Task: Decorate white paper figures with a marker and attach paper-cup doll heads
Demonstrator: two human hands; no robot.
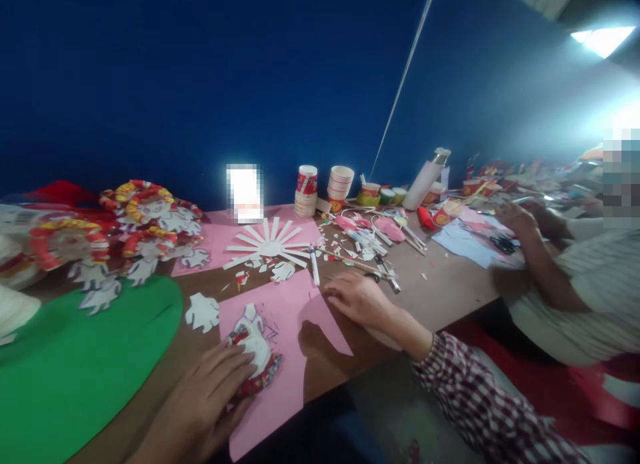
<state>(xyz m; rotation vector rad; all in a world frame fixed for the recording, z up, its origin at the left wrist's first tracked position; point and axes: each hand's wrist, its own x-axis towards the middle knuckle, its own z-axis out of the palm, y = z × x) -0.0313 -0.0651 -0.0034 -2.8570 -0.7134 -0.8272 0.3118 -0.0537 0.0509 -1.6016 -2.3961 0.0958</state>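
My left hand [203, 404] lies flat with fingers stretched out on a red and white paper-cup cutout [255, 347], pressing it onto a pink paper sheet [287, 357]. Over the far right corner of that sheet rests my right hand [357, 297], in a checked sleeve, palm down with the fingers loosely curled. It holds nothing that I can see. Just beyond its fingertips lie scissors [385, 274], a white marker [315, 264] and thin wooden sticks.
A green paper sheet [75, 364] covers the left of the brown table [450, 284]. Finished red and yellow cutouts [145, 224] are piled far left. Paper cup stacks [340, 184] and a white sunburst cutout [270, 245] stand farther back. Another person's arm [540, 251] works at the right.
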